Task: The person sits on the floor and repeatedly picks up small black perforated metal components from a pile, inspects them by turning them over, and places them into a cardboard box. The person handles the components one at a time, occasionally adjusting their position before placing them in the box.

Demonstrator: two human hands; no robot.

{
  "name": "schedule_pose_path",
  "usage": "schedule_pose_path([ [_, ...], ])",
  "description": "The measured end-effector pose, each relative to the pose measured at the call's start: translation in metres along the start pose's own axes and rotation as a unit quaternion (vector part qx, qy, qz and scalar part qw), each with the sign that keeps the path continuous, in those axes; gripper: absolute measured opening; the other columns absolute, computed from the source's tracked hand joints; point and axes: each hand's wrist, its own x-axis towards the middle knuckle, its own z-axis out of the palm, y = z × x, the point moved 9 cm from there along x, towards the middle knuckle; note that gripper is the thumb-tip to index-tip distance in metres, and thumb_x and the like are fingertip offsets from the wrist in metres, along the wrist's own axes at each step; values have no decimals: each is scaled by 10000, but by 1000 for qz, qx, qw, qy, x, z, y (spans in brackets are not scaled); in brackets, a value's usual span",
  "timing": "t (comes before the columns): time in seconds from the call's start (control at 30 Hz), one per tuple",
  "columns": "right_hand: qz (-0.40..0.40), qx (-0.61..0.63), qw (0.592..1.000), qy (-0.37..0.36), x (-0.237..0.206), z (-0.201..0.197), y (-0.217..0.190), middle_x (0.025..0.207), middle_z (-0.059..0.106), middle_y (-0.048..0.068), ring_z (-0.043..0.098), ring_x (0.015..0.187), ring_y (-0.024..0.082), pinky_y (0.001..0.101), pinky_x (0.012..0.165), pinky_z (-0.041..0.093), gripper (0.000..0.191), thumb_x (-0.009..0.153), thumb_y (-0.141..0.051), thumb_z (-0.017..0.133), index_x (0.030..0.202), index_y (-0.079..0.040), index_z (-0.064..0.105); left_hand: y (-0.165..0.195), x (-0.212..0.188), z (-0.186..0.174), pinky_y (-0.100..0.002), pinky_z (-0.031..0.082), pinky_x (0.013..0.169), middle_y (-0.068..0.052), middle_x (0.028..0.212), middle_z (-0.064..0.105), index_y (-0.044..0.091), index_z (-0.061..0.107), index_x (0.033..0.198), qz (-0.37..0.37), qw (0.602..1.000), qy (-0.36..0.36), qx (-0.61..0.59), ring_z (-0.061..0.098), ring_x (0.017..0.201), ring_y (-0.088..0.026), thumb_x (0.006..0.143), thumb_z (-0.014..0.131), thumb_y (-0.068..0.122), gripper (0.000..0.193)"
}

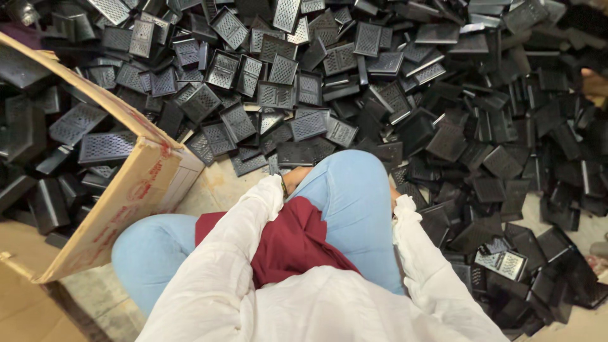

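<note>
A very big pile of black plastic pieces (392,95) covers the floor. They are flat boxes with tiny holes in a grid on one face. They lie every which way, so no one long side points the same as the next.

On the left sits a big brown cardboard box (126,190), tipped open, with more black pieces inside it.

The person sits on the floor in blue jeans, a red cloth and white sleeves, with one knee (342,183) up.

The left hand (292,177) peeks out past the white cuff, just in front of the knee. It is right by the near edge of the pile. The pieces lie straight ahead of it and this hand looks nearest to them. I cannot tell if it is open or holding something.

The right hand is hidden behind the knee. Only its sleeve (411,228) shows, beside the pieces on the right.
</note>
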Motion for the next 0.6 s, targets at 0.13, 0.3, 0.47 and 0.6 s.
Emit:
schedule_pose_path([
  [0.13,-26,2,997,-77,6,23,-56,1262,663,90,643,1108,219,405,912,557,583,1004,-515,531,1404,-91,530,12,13,7,-412,591,807,-110,1167,730,13,697,1228,1,1000,23,12,710,952,-227,906,738,293,428],
  [0.3,-25,140,976,-164,29,85,-158,1267,634,51,657,1092,225,433,898,556,572,880,-320,663,1404,-213,462,38,10,17,-395,594,736,-118,1111,730,24,702,1173,47,998,49,19,711,898,-246,871,757,225,367],
  [0.47,-186,-27,970,-153,77,189,-257,1166,706,137,673,1064,235,376,940,552,562,860,-96,817,1373,16,619,100,-9,17,-377,597,664,-127,1055,729,35,708,1119,193,966,166,-52,711,845,-265,836,776,158,316],
  [0.6,-351,96,930,-45,80,232,-302,1065,642,125,591,965,220,358,886,503,479,890,-24,826,1320,48,627,165,-50,-23,-338,596,726,-66,1047,693,31,648,1174,363,885,235,-174,682,896,-176,861,792,132,360],
])
